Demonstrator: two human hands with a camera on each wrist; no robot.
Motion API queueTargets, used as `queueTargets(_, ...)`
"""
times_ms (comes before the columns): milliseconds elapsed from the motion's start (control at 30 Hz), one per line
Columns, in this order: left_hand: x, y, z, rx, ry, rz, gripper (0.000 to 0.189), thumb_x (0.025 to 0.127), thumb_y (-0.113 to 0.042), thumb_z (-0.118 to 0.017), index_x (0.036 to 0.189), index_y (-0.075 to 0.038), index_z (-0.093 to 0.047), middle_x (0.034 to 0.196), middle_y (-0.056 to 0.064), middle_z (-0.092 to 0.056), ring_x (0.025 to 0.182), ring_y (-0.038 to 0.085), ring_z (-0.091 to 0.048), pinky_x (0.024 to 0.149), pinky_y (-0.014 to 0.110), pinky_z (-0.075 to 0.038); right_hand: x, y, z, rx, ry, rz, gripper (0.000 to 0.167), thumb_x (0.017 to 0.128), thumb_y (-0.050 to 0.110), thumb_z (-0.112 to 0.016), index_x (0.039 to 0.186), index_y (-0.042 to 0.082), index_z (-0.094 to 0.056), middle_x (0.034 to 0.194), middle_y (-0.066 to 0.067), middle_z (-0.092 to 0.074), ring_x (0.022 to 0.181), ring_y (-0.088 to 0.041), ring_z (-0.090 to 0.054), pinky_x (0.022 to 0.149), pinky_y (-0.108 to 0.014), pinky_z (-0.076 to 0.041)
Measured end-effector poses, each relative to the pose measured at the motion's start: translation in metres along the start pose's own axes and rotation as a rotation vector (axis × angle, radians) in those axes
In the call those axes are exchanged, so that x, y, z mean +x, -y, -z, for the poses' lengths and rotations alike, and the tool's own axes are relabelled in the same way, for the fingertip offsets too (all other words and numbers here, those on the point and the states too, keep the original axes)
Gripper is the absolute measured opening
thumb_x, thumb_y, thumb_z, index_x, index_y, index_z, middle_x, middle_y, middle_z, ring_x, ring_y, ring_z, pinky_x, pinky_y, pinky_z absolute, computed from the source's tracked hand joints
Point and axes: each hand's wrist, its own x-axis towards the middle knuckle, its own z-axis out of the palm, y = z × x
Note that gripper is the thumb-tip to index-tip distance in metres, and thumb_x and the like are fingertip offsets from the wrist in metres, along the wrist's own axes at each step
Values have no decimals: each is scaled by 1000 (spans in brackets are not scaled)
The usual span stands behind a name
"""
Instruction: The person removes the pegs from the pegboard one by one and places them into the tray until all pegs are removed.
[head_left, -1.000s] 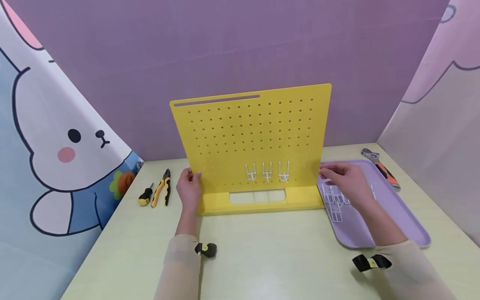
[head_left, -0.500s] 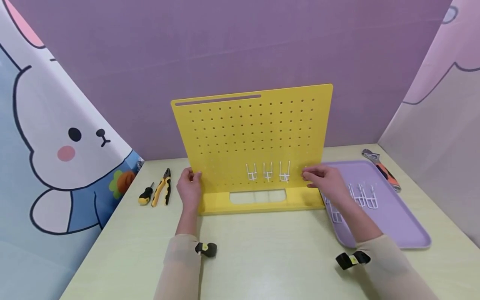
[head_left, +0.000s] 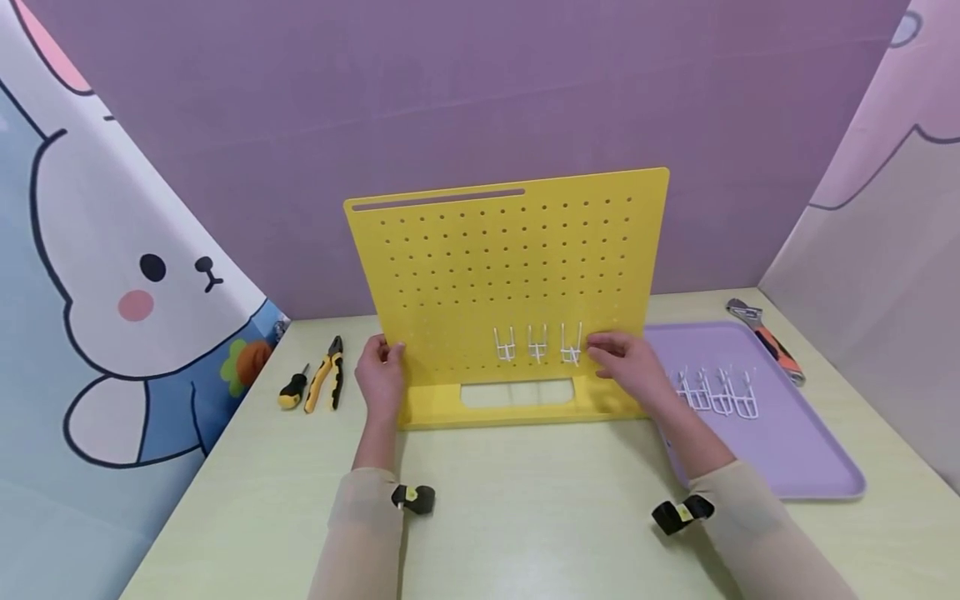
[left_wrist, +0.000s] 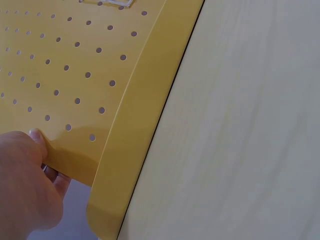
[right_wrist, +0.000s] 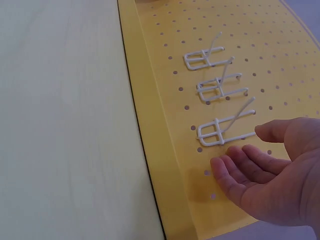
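Note:
A yellow pegboard [head_left: 517,250] stands upright on its base, with three white wire hooks in its lower part. My left hand [head_left: 381,379] grips the board's left edge, thumb on the front face and fingers behind, as the left wrist view also shows. Beside the rightmost hook [right_wrist: 210,132] is my right hand [right_wrist: 280,175], its fingers loosely bent and apart from the thumb, nothing held between them. The thumb tip lies close to that hook's wire; whether it touches I cannot tell. The middle hook [head_left: 537,343] and left hook [head_left: 505,344] hang alongside.
A purple tray [head_left: 787,450] with several more wire hooks [head_left: 720,393] lies to the right, partly behind my right forearm. An adjustable wrench [head_left: 765,340] is beyond it. On the left are a screwdriver [head_left: 293,390] and pliers [head_left: 325,375].
My right hand has moved left, from the tray's near-left side across the board's right edge to the rightmost hook. My left hand keeps its grip in the same place.

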Motion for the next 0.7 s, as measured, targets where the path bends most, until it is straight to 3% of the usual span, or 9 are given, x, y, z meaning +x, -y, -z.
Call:
queueTargets(333,-1,-1,0,0,0,7,20,101,-14,-64,116,-2,-63,106,16,-66,97,28,-59,85,40,-50,4,-10,-5,136,123,-32,42,104,9,-54,142,-9,-48,141,-29,-51,127,-42,-52,97,-52,-50)
queueTargets(700,1,0,-2,4,-4,15,19,101,-14,-64,116,-3,-63,107,15,-66,97,28,-59,86,40,-49,5,-13,-3,181,123,-47,38,104,3,-52,140,-9,-49,139,-29,-51,131,-45,-47,99,-50,-50)
